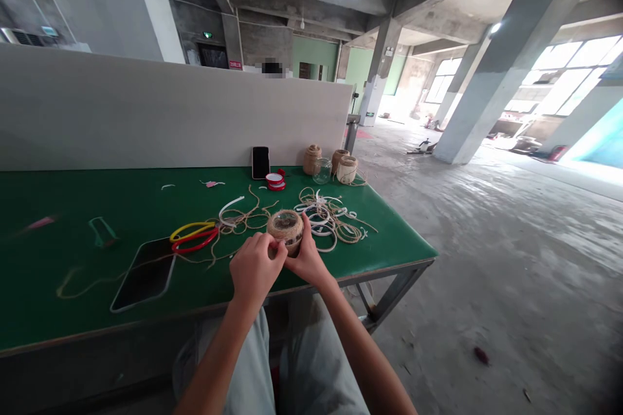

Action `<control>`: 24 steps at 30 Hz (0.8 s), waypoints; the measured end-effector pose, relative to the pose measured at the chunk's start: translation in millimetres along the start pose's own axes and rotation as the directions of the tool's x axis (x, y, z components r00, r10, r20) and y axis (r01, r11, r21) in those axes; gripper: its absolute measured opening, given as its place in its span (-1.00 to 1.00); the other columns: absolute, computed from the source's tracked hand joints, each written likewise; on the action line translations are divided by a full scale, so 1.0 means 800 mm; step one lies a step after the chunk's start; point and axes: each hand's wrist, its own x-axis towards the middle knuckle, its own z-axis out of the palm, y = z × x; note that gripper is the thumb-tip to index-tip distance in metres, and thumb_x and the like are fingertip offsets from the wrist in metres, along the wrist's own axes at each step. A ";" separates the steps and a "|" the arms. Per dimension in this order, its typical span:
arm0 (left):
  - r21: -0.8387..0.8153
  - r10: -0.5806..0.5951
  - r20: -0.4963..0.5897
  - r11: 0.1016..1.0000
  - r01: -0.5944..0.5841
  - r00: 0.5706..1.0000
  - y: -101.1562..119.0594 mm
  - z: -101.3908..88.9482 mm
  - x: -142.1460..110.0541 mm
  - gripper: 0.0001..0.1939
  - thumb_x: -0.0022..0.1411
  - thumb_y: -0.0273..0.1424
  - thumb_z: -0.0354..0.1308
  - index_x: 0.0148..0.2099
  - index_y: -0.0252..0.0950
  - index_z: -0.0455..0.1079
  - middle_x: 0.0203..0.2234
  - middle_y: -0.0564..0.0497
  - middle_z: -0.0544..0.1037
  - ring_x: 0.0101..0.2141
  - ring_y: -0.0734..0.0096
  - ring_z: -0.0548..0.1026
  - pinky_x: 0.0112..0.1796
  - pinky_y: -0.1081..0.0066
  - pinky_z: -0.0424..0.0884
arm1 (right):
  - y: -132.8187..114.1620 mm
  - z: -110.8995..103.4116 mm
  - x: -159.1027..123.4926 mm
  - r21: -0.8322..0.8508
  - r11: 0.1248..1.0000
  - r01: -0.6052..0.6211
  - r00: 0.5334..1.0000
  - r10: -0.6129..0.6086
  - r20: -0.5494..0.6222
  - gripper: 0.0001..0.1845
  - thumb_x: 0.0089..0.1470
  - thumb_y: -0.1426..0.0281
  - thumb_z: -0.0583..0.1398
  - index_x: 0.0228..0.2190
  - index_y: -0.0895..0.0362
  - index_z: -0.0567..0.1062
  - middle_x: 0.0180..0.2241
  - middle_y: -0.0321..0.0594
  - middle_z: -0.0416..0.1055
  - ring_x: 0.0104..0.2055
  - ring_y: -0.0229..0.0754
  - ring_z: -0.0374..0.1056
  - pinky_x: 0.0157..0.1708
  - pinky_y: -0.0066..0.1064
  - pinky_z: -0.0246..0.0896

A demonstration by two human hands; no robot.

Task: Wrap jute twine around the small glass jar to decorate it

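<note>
A small glass jar wrapped in brown twine [285,227] is held just above the green table's [73,272] front edge. My right hand [306,258] wraps round its lower right side. My left hand [254,267] is closed in a pinch against the jar's left side, apparently on the twine. Loose twine [238,217] trails from the jar across the table to the left.
Red and yellow scissors [193,237] and a dark phone [145,273] lie left of my hands. White strips and twine [327,217] are tangled to the right. At the back stand twine-wrapped jars [346,169], a clear jar [322,170], red tape [275,181], an upright phone [260,162] and a white partition [146,110].
</note>
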 end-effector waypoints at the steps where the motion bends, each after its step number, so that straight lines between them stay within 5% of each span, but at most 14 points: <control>1: 0.048 0.002 -0.001 0.999 -0.002 1.000 0.001 -0.002 0.001 -0.82 0.15 -0.31 0.07 -0.47 -0.22 0.23 -0.52 0.00 0.42 -0.41 0.26 0.39 -0.48 0.40 0.06 | -0.003 0.004 -0.002 -0.001 1.000 -0.021 1.000 0.021 -0.021 0.08 -0.11 0.24 0.27 0.25 0.17 -0.24 0.17 0.10 0.16 0.18 0.08 0.16 0.11 -0.04 0.06; 8: 0.150 0.044 0.009 0.988 -0.045 0.999 -0.005 -0.008 0.004 -0.87 0.13 -0.36 0.04 -0.46 -0.24 0.25 -0.53 -0.01 0.41 -0.43 0.26 0.37 -0.52 0.38 -0.03 | -0.018 0.026 -0.009 -0.035 0.997 -0.076 0.985 0.069 -0.157 -0.09 -0.08 0.22 0.23 0.20 0.13 -0.07 0.13 0.06 0.22 0.16 0.07 0.19 0.13 0.00 -0.06; 15: 0.168 0.076 0.069 0.982 -0.087 0.995 -0.011 -0.011 0.009 -0.85 0.13 -0.38 0.02 -0.47 -0.26 0.24 -0.54 -0.02 0.41 -0.48 0.28 0.36 -0.53 0.39 -0.06 | -0.022 0.033 -0.010 -0.045 0.992 -0.115 0.976 0.104 -0.193 -0.12 -0.11 0.16 0.23 0.15 0.12 -0.04 0.11 0.06 0.24 0.14 0.09 0.20 0.17 0.17 -0.39; 24: 0.228 0.106 0.145 0.964 -0.138 0.984 -0.017 -0.014 0.013 -0.81 0.20 -0.39 -0.04 -0.46 -0.27 0.25 -0.53 -0.01 0.44 -0.47 0.30 0.42 -0.54 0.39 -0.03 | -0.026 0.033 -0.010 -0.067 0.989 -0.129 0.974 0.114 -0.196 -0.08 -0.15 0.12 0.24 0.14 0.12 -0.04 0.11 0.09 0.23 0.15 0.11 0.19 0.17 0.16 -0.39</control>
